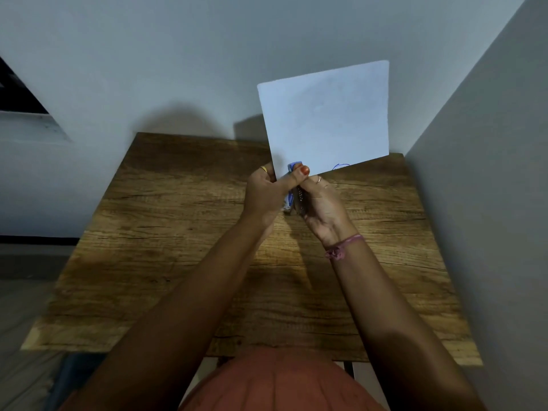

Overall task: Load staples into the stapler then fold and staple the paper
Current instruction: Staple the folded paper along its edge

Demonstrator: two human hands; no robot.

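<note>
A folded white paper stands upright above the far part of the wooden table, with a small blue pen mark near its lower edge. My left hand pinches the paper's lower left corner, thumb lying across it. A small blue and metal stapler sits at that same corner, held between both hands. My right hand is wrapped around the stapler from the right. Most of the stapler is hidden by my fingers.
The table stands in a corner, with a pale wall behind it and another wall close on the right. A dark window edge shows at the far left. Grey floor lies left of the table.
</note>
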